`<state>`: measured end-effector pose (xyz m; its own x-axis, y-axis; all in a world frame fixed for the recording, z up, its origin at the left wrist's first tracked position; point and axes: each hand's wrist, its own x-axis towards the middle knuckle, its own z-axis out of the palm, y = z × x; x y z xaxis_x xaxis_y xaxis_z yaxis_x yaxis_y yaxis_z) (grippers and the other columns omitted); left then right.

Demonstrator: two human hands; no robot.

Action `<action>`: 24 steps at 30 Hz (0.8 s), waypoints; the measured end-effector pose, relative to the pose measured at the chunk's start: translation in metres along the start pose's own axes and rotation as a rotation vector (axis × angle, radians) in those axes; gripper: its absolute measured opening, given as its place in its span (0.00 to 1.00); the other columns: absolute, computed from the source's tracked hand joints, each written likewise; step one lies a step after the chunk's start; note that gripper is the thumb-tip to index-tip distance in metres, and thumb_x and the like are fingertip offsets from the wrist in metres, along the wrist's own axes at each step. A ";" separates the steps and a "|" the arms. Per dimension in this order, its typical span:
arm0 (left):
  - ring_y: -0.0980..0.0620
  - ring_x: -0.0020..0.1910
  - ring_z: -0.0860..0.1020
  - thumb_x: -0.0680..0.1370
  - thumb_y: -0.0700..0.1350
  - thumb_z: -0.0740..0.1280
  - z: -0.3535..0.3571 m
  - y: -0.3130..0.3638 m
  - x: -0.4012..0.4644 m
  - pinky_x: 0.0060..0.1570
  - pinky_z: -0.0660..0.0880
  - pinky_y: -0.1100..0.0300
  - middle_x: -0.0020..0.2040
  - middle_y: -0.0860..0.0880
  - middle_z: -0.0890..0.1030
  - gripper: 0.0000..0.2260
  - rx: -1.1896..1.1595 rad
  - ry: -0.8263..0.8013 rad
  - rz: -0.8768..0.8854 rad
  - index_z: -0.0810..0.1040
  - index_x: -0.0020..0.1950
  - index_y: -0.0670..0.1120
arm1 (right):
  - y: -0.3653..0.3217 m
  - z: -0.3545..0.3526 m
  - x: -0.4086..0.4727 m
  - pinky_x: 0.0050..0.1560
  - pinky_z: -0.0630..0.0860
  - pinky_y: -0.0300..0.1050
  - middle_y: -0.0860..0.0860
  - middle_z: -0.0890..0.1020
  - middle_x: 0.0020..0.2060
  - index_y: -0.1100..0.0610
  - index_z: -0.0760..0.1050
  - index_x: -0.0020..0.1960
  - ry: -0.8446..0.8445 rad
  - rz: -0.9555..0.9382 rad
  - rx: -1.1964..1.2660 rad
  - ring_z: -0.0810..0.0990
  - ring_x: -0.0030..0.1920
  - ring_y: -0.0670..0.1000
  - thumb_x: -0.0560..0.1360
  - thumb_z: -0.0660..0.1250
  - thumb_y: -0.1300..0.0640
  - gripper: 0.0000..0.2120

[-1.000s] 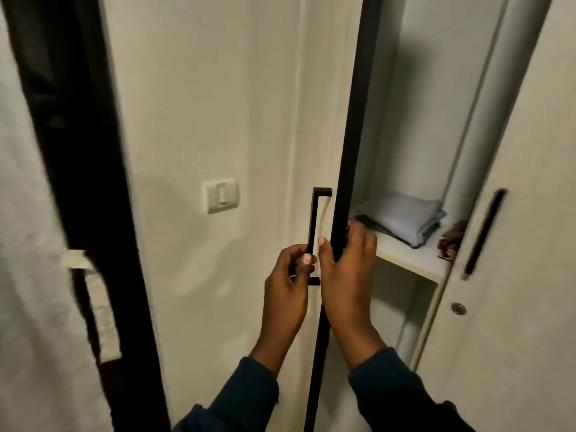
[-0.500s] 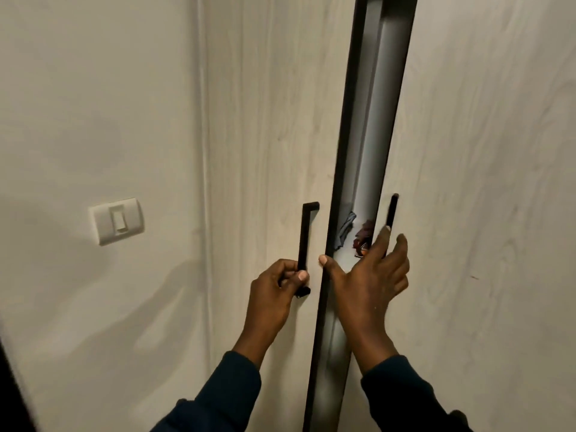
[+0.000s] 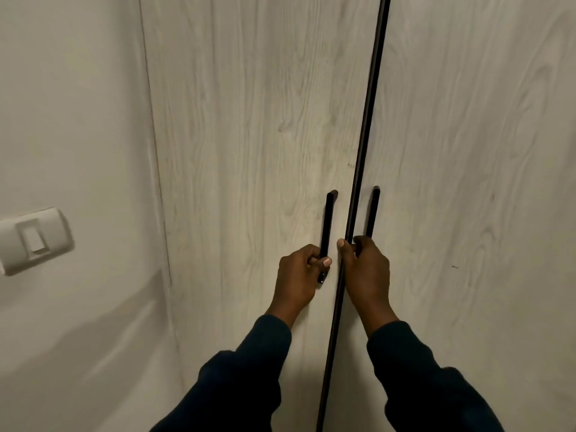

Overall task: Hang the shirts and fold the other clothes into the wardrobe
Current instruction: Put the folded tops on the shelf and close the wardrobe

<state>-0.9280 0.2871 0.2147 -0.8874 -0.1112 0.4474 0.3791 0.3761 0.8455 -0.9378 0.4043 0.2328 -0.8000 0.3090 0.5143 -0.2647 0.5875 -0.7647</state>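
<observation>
Two wardrobe doors: left door [image 3: 249, 151], right door [image 3: 467, 151], meeting at a dark seam. Two black handles; left hand [image 3: 299, 275] grips the left handle [image 3: 327, 222], right hand [image 3: 367, 269] grips the right handle [image 3: 372, 213]. One light switch [image 3: 32, 240] on the wall.

Both wardrobe doors [image 3: 255, 126] carry a pale, whitewashed wood-grain finish, matt and smooth, probably laminate rather than solid wood. The left handle [image 3: 327, 226] and right handle [image 3: 372, 213] are black bars with a dull, satin look, as is the dark strip [image 3: 367, 120] between the doors. The wall [image 3: 74, 120] is matt painted plaster. The light switch [image 3: 34, 240] is smooth, off-white plastic. The sleeves [image 3: 249, 369] are dark, soft cloth.
</observation>
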 end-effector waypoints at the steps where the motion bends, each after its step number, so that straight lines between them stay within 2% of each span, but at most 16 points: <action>1: 0.56 0.35 0.77 0.81 0.44 0.68 0.003 -0.001 0.004 0.37 0.76 0.65 0.37 0.47 0.81 0.10 -0.020 -0.003 -0.004 0.77 0.46 0.37 | 0.001 0.002 0.004 0.56 0.75 0.53 0.59 0.79 0.57 0.61 0.73 0.65 0.046 -0.009 -0.047 0.78 0.58 0.60 0.79 0.67 0.47 0.21; 3: 0.56 0.34 0.76 0.81 0.43 0.68 0.009 -0.004 0.011 0.35 0.76 0.66 0.36 0.47 0.80 0.11 -0.046 -0.005 -0.007 0.76 0.46 0.35 | 0.003 0.006 0.012 0.57 0.71 0.55 0.61 0.72 0.62 0.62 0.70 0.66 0.170 -0.004 -0.169 0.72 0.61 0.61 0.76 0.72 0.49 0.26; 5: 0.58 0.32 0.76 0.81 0.44 0.68 0.014 -0.006 0.019 0.34 0.75 0.67 0.35 0.48 0.80 0.11 -0.041 -0.007 0.000 0.76 0.46 0.36 | 0.005 0.009 0.021 0.60 0.71 0.56 0.61 0.68 0.65 0.62 0.65 0.70 0.172 0.020 -0.158 0.70 0.63 0.61 0.74 0.74 0.49 0.32; 7: 0.59 0.32 0.76 0.81 0.44 0.68 0.018 -0.009 0.026 0.34 0.75 0.69 0.36 0.48 0.81 0.10 -0.038 -0.009 0.004 0.77 0.46 0.37 | 0.011 0.013 0.030 0.63 0.73 0.56 0.61 0.69 0.66 0.62 0.65 0.71 0.116 0.053 -0.090 0.72 0.64 0.61 0.76 0.72 0.49 0.31; 10: 0.55 0.35 0.79 0.80 0.45 0.69 0.025 -0.012 0.036 0.34 0.74 0.70 0.38 0.46 0.83 0.10 -0.033 -0.007 0.010 0.78 0.46 0.38 | 0.018 0.019 0.039 0.58 0.75 0.51 0.60 0.72 0.62 0.63 0.67 0.68 0.127 0.049 -0.052 0.75 0.59 0.60 0.78 0.69 0.49 0.26; 15: 0.50 0.38 0.82 0.80 0.46 0.70 0.035 -0.019 0.051 0.41 0.79 0.57 0.37 0.47 0.84 0.09 -0.035 0.007 -0.001 0.78 0.46 0.40 | 0.020 0.029 0.052 0.48 0.74 0.49 0.60 0.74 0.54 0.63 0.68 0.60 0.199 0.031 -0.139 0.76 0.50 0.59 0.77 0.71 0.49 0.22; 21: 0.53 0.37 0.82 0.79 0.46 0.71 0.035 -0.023 0.060 0.41 0.80 0.59 0.38 0.48 0.84 0.10 -0.072 -0.019 -0.013 0.79 0.47 0.40 | 0.020 0.039 0.058 0.48 0.72 0.49 0.61 0.74 0.54 0.64 0.68 0.59 0.295 0.037 -0.232 0.74 0.50 0.58 0.76 0.72 0.48 0.23; 24: 0.48 0.37 0.82 0.80 0.46 0.69 0.043 -0.025 0.064 0.42 0.80 0.51 0.36 0.46 0.83 0.11 -0.009 0.029 0.020 0.76 0.43 0.40 | 0.021 0.041 0.059 0.48 0.74 0.51 0.60 0.75 0.54 0.64 0.68 0.59 0.301 0.025 -0.233 0.75 0.50 0.59 0.76 0.72 0.49 0.23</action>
<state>-1.0056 0.3105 0.2095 -0.8717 -0.1302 0.4724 0.3992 0.3706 0.8386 -1.0123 0.4045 0.2308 -0.6016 0.5110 0.6140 -0.0898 0.7205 -0.6876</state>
